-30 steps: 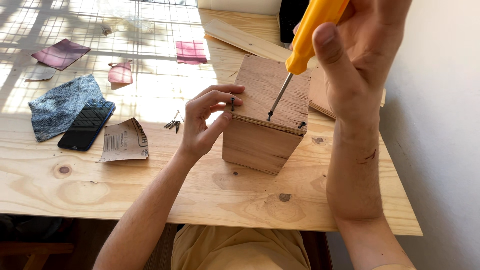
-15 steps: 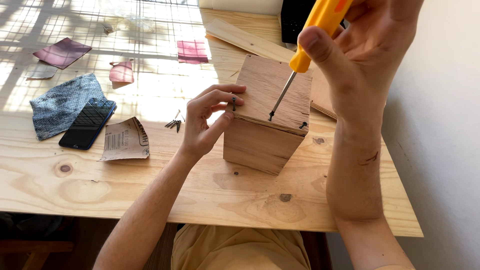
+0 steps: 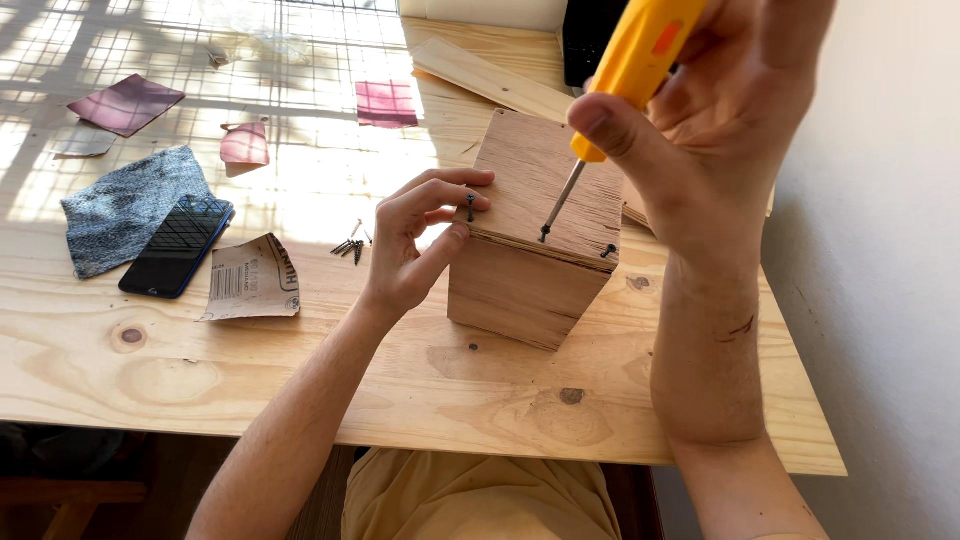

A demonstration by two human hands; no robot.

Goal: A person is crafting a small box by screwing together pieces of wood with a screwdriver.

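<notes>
Screwdriver [image 3: 620, 90] tilts, tip down-left.

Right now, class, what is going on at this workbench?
A person is screwing a wooden box together on a wooden table. The right hand holds a yellow screwdriver, tip on a screw in the lid. The left hand pinches another screw upright at the lid's left edge. Spare screws lie nearby.
</notes>
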